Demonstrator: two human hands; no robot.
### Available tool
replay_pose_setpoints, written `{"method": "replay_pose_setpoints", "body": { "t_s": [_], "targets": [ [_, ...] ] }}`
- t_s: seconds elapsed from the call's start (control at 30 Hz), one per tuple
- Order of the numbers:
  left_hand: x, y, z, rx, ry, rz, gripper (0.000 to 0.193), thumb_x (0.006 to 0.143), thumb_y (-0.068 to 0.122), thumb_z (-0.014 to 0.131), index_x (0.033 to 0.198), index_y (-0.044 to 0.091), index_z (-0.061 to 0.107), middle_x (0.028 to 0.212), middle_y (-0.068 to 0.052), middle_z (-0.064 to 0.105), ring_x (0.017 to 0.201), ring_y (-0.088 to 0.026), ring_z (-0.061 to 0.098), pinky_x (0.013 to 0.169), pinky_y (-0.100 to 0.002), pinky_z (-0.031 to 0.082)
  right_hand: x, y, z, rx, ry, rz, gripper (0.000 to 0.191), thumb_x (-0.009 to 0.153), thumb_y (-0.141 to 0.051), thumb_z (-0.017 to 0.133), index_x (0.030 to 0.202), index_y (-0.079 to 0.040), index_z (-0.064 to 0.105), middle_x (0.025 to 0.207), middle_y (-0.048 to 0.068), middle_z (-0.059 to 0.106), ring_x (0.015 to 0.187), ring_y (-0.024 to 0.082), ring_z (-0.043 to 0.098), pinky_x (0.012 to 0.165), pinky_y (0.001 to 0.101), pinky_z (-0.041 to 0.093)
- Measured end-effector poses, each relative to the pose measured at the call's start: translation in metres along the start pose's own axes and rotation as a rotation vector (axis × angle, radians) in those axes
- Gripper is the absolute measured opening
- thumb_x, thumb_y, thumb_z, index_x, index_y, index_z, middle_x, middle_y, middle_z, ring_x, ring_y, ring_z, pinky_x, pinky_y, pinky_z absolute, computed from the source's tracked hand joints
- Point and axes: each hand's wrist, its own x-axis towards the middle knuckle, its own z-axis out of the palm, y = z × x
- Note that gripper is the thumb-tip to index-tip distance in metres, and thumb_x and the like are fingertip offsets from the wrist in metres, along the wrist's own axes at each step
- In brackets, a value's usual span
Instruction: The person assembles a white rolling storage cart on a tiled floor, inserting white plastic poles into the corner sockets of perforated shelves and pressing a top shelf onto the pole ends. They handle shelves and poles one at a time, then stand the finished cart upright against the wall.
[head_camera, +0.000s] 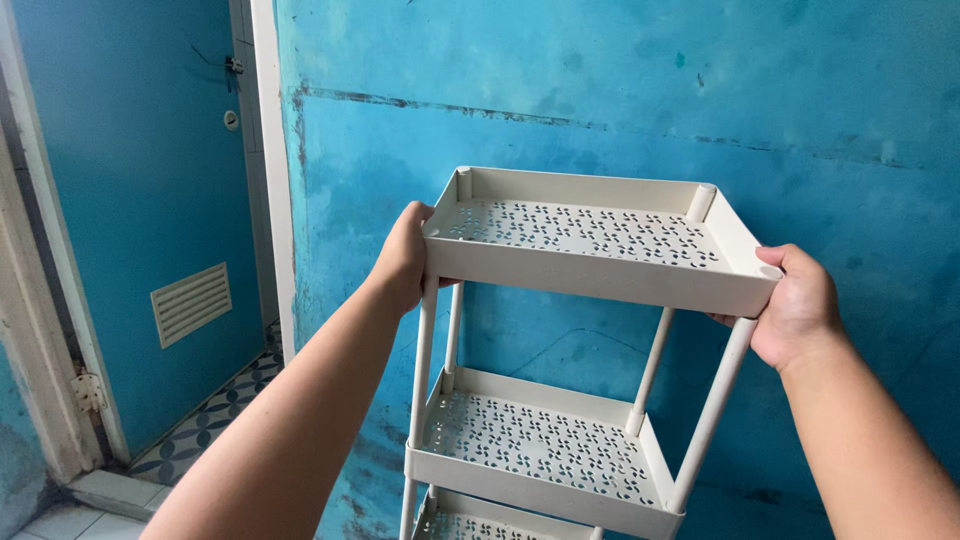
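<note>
Gripping the top tray (600, 278) of a cream rack (545, 440) at centre frame, both hands clenched on its opposite ends. Left hand (405, 258) wrapping the tray's left front corner, just above the left front post (424, 350), fingers hidden behind the tray wall. Right hand (795, 305) clasping the right front corner, thumb lying along the rim, fingers curling under near the right front post (712, 410). Tray sitting roughly level, its perforated floor showing a pinwheel cut-out pattern. Two rear posts (700, 203) poking up through the back corners of the top tray. Middle tray (540, 480) hanging below on the four posts, lower centre of the frame; third tray (470, 525) partly showing at the bottom edge. Rack standing close in front of a worn blue wall (620, 90) filling the right and centre. Blue door (140, 200) with a cream vent grille (190, 302) occupying the upper left; patterned floor tiles (215, 420) running along the lower left.
</note>
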Motion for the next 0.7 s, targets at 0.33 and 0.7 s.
{"method": "replay_pose_setpoints", "body": {
  "t_s": [0.33,0.7],
  "targets": [
    [-0.032,-0.009,-0.007,0.122,-0.033,-0.057,0.071,0.087,0.071,0.038,0.105,0.007,0.062,0.077,-0.012,0.058,0.054,-0.013,0.036,0.054,-0.033,0.037,-0.020,0.002,0.014,0.025,0.010,0.034,0.055,0.097,-0.039,0.039,0.135,-0.002,0.053,0.127,0.018,0.061,0.113,0.032,0.060,0.092,0.0519,0.050],
    [-0.025,-0.018,-0.011,-0.007,0.013,-0.055,0.048,0.087,0.060,0.042,0.087,0.012,0.048,0.063,-0.001,0.035,0.045,-0.013,0.027,0.047,-0.034,0.027,-0.029,0.024,0.019,0.005,0.143,-0.072,0.064,0.097,-0.059,0.038,0.123,-0.006,0.063,0.104,0.014,0.066,0.090,0.027,0.063,0.079,0.0453,0.051]
  ]
}}
